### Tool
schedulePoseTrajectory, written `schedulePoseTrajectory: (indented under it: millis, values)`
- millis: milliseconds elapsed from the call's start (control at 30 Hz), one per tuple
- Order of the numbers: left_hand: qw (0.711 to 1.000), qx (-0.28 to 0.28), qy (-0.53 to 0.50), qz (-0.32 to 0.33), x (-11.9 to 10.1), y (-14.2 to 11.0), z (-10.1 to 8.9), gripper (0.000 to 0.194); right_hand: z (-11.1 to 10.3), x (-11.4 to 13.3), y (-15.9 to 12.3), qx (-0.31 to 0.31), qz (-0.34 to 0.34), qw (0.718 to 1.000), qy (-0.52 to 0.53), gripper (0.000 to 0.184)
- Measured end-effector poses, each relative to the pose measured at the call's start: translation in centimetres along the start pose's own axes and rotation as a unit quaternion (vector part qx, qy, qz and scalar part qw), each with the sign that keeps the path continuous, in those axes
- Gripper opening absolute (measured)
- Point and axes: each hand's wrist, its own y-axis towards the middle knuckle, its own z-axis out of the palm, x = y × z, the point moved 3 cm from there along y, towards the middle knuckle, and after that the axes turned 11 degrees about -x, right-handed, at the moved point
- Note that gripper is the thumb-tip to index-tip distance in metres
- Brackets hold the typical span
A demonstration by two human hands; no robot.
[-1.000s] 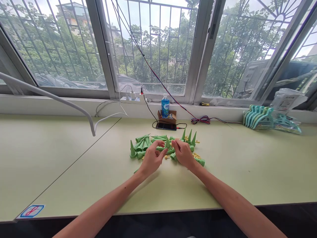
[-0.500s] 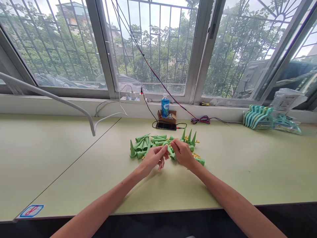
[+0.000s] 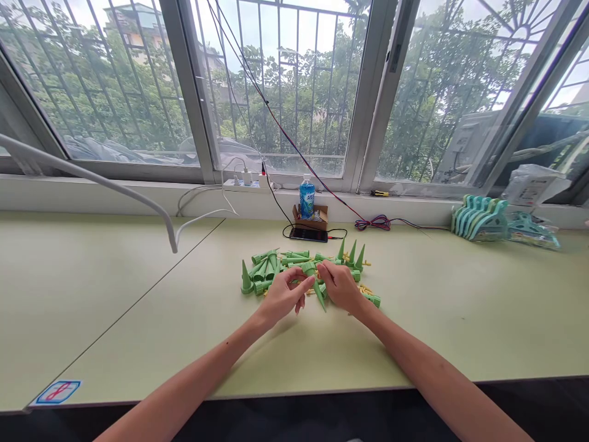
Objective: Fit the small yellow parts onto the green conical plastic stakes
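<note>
My left hand (image 3: pixel 288 292) grips a green plastic watering spike (image 3: pixel 318 293) between thumb and fingers, its ribbed collar up and its tip slanting down to the right. Beside it, my right hand (image 3: pixel 339 285) is closed in a pinch near the collar; whatever its fingers hold is hidden. Behind both hands lies a pile of similar green spikes (image 3: pixel 261 270). One upright spike (image 3: pixel 246 279) stands at the pile's left, and several more (image 3: pixel 352 253) stand at its right. Small yellow pieces (image 3: pixel 365 289) lie among them.
A black phone (image 3: pixel 308 234) on a cable lies behind the pile, before a small cardboard box (image 3: pixel 317 222) and a blue bottle (image 3: pixel 307 197). Coiled wire (image 3: pixel 373 222) and turquoise hangers (image 3: pixel 481 218) are farther right. A white curved tube (image 3: pixel 133 190) reaches in from the left.
The spike in my left hand has turned so its collar faces up and its tip points down toward me. My right hand has barely moved.
</note>
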Motion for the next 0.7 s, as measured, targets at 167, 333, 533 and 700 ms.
schedulePoseTrajectory:
  millis: [167,333,533,700]
  values:
    - [0.998,-0.014,0.033,0.051,0.0,-0.07,-0.07,0.035,0.02,0.23,0.0,0.002,0.002,1.0,0.009,0.04]
    - [0.991,-0.037,0.081,0.095,-0.35,-0.32,-0.1,0.03,-0.11,0.58,0.06,-0.005,0.015,0.999,0.028,0.044]
    - [0.989,-0.04,0.089,0.107,-0.47,-0.41,-0.04,0.027,0.04,0.57,0.05,-0.003,0.036,0.998,0.048,0.045]
    - [0.997,-0.023,0.021,0.074,-0.08,0.0,-0.01,0.03,0.11,0.77,0.05,-0.005,0.046,0.996,0.076,0.045]
